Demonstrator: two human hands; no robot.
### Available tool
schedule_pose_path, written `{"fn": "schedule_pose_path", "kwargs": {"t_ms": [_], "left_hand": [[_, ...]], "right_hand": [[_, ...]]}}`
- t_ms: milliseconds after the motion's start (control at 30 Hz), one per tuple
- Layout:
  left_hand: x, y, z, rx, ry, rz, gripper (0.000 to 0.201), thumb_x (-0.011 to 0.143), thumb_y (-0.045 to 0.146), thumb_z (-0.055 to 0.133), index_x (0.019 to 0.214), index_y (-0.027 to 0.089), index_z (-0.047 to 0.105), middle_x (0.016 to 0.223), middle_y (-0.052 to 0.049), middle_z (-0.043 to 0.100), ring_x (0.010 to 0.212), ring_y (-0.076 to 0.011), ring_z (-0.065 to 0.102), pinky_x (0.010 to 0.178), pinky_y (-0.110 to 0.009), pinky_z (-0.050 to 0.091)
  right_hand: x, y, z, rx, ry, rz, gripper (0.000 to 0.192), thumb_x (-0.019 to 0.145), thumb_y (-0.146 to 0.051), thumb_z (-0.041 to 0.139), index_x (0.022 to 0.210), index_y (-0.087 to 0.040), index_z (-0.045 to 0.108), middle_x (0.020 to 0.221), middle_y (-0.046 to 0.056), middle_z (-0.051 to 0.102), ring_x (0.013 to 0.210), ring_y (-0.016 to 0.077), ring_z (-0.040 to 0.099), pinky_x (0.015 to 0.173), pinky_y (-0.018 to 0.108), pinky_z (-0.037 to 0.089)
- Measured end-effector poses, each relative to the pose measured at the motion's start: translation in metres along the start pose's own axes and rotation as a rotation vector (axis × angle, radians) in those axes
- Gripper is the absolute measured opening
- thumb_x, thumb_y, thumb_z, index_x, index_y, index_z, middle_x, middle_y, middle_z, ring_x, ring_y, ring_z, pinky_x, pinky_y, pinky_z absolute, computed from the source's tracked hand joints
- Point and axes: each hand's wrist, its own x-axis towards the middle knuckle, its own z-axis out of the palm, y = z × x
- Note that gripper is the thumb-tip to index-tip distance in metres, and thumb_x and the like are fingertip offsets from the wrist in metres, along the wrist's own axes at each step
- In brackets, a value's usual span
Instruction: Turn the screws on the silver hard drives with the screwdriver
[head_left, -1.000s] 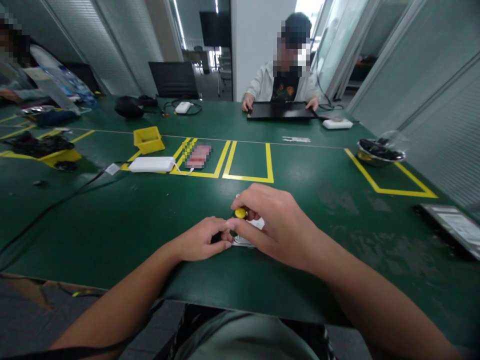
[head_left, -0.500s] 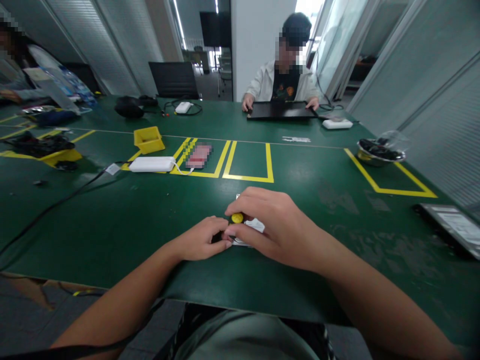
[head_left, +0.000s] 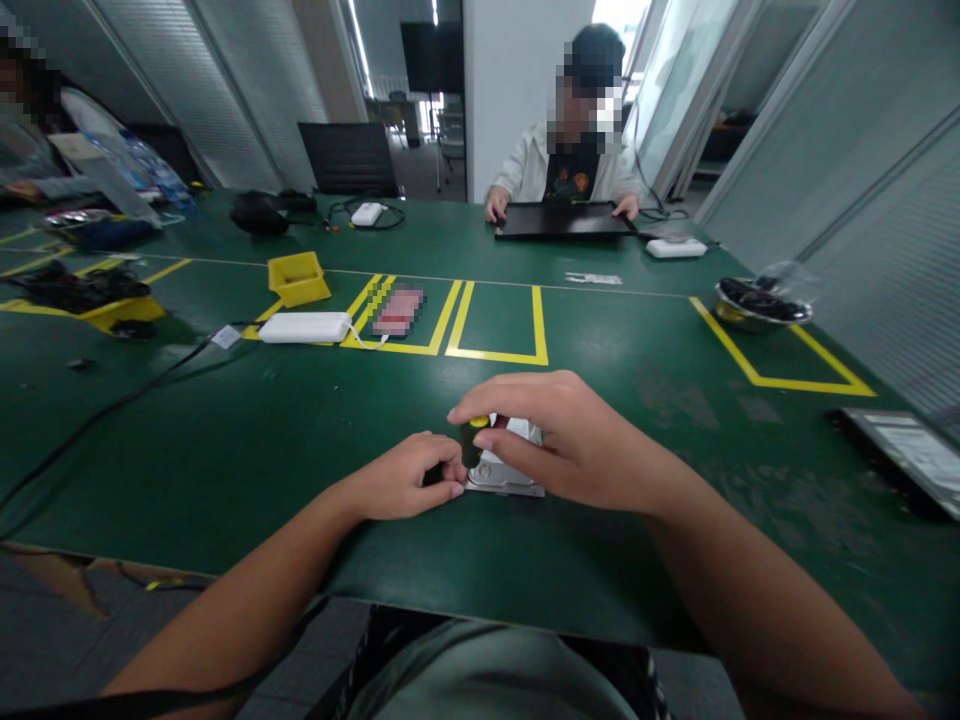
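At the lower centre, the right hand (head_left: pixel 577 450) pinched a black yellow-capped screwdriver handle (head_left: pixel 472 440) over a flat silver metal drive (head_left: pixel 504 472). The left hand (head_left: pixel 405 478), fingers curled, pressed against the drive's left edge.

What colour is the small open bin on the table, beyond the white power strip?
The bin is yellow, seen in the head view.

Right hand (head_left: pixel 570 450) pinching a yellow-capped black screwdriver handle (head_left: pixel 474 440) over a silver hard drive (head_left: pixel 504 470) on the green table (head_left: pixel 225 440). Left hand (head_left: pixel 405 478) curled at the drive's nine o'clock edge, fingertips touching. White power adapter (head_left: pixel 304 328) toward ten o'clock.
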Motion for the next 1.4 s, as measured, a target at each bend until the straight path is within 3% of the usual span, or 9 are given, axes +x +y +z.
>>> {"fn": "schedule_pose_path", "kwargs": {"t_ms": [367,600,1033,1267,1400], "left_hand": [[-0.001,-0.003,0.002,-0.025,0.016,0.004,0.012,0.087,0.027,0.059,0.087,0.015,0.062,0.083,-0.002,0.065,0.081,-0.0173,0.06,0.078,-0.029,0.046],[-0.001,-0.002,0.002,-0.048,0.04,0.033,0.009,0.086,0.024,0.061,0.089,0.016,0.062,0.085,-0.001,0.066,0.08,-0.0158,0.06,0.078,-0.028,0.046],[-0.002,-0.003,0.004,-0.014,0.053,0.011,0.015,0.086,0.032,0.059,0.084,0.017,0.062,0.083,-0.002,0.067,0.08,-0.0179,0.062,0.078,-0.03,0.047],[-0.003,-0.001,0.002,0.056,0.062,0.006,0.026,0.087,0.041,0.055,0.094,0.017,0.064,0.089,-0.004,0.068,0.085,-0.0216,0.062,0.079,-0.032,0.049],[-0.001,0.001,0.0,0.005,0.035,0.027,0.019,0.087,0.036,0.056,0.092,0.019,0.063,0.086,-0.002,0.069,0.085,-0.0195,0.063,0.083,-0.03,0.05]], "right_hand": [[0.0,0.0,0.001,0.063,-0.001,-0.048,0.025,0.092,-0.008,0.053,0.112,-0.013,0.067,0.114,0.01,0.066,0.105,0.0159,0.061,0.093,0.031,0.047],[0.003,-0.003,0.005,0.032,0.029,0.016,0.014,0.092,-0.013,0.058,0.101,-0.015,0.069,0.096,0.005,0.057,0.091,0.0135,0.055,0.082,0.027,0.045],[0.005,0.0,0.007,0.138,0.016,-0.141,0.025,0.092,-0.005,0.049,0.11,-0.011,0.065,0.113,0.01,0.071,0.109,0.0173,0.062,0.098,0.034,0.047],[0.006,-0.004,0.01,0.138,0.051,-0.114,0.015,0.091,-0.009,0.056,0.099,-0.015,0.067,0.108,0.009,0.066,0.102,0.0146,0.062,0.09,0.03,0.05],[0.006,-0.005,0.008,0.148,0.027,-0.136,0.015,0.092,-0.009,0.052,0.097,-0.015,0.065,0.102,0.008,0.068,0.097,0.0143,0.062,0.088,0.03,0.05]]}}
